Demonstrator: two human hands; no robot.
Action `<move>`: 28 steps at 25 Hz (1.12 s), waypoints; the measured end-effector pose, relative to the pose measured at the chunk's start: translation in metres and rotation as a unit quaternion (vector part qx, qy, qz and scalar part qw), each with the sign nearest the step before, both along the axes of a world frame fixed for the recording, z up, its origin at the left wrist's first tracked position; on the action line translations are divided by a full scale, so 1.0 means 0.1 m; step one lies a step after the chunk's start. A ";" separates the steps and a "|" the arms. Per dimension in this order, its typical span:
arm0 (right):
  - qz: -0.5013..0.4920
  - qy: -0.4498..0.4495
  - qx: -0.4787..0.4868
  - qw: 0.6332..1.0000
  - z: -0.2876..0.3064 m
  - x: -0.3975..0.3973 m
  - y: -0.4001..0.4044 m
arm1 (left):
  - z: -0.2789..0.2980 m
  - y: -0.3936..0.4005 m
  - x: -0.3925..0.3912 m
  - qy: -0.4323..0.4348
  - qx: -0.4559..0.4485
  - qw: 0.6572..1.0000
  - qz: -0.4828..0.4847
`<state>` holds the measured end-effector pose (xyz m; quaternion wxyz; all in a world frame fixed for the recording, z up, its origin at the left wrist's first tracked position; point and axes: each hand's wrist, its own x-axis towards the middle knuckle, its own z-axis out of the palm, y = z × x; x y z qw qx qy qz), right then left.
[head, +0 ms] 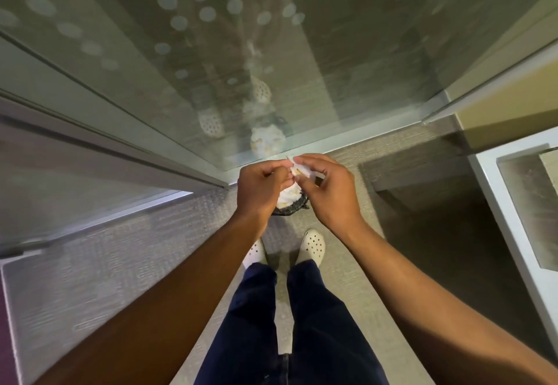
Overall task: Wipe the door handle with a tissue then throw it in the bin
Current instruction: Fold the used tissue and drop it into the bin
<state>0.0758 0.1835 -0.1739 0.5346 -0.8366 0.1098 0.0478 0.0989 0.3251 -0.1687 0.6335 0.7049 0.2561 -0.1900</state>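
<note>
My left hand (256, 189) and my right hand (327, 189) are held close together above a small bin (291, 207) on the floor. Both pinch a white tissue (299, 170) between their fingertips. The bin has a black liner and white crumpled paper (288, 197) inside; my hands hide most of it. It stands against the foot of a glass wall. No door handle is in view.
A glass wall (211, 52) with frosted dots rises straight ahead and reflects the bin and my feet. A sliding door frame (120, 155) runs on the left. A white table edge (510, 218) is on the right. My feet in white clogs (312, 245) stand on carpet.
</note>
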 end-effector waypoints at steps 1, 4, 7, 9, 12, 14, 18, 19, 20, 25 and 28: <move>0.017 -0.024 -0.027 0.999 -0.08 0.01 -0.03 | -0.05 0.00 0.03 0.018 -0.014 1.000 0.006; 0.030 -0.099 -0.072 0.992 -0.35 0.03 -0.11 | -0.22 0.02 0.08 0.016 0.033 0.999 -0.003; 0.059 -0.155 -0.134 0.977 -0.66 0.01 -0.13 | -0.40 0.09 0.09 -0.028 0.107 0.994 0.000; 0.102 -0.137 -0.183 0.968 -0.88 -0.02 -0.11 | -0.49 0.09 0.07 -0.057 0.129 0.990 -0.013; 0.148 0.010 -0.212 0.966 -1.23 -0.04 -0.13 | -0.68 0.08 0.06 -0.083 0.156 0.983 -0.044; 0.138 0.075 -0.219 0.963 -1.37 -0.07 -0.16 | -0.83 0.09 0.05 -0.074 0.175 0.980 -0.061; 0.120 0.052 -0.276 0.952 -1.43 -0.10 -0.17 | -1.03 0.14 -0.01 -0.108 0.207 0.965 -0.123; 0.118 0.036 -0.294 0.948 -1.42 -0.11 -0.17 | -1.07 0.16 -0.02 -0.128 0.214 0.956 -0.155; 0.118 0.028 -0.311 0.943 -1.41 -0.11 -0.17 | -1.10 0.18 -0.03 -0.144 0.227 0.943 -0.193; 0.118 0.023 -0.380 0.917 -1.29 -0.11 -0.19 | -1.17 0.31 -0.04 -0.308 0.371 0.798 -0.362; 0.098 0.020 -0.405 0.909 -1.18 -0.13 -0.22 | -1.07 0.33 0.03 -0.351 0.407 0.744 -0.398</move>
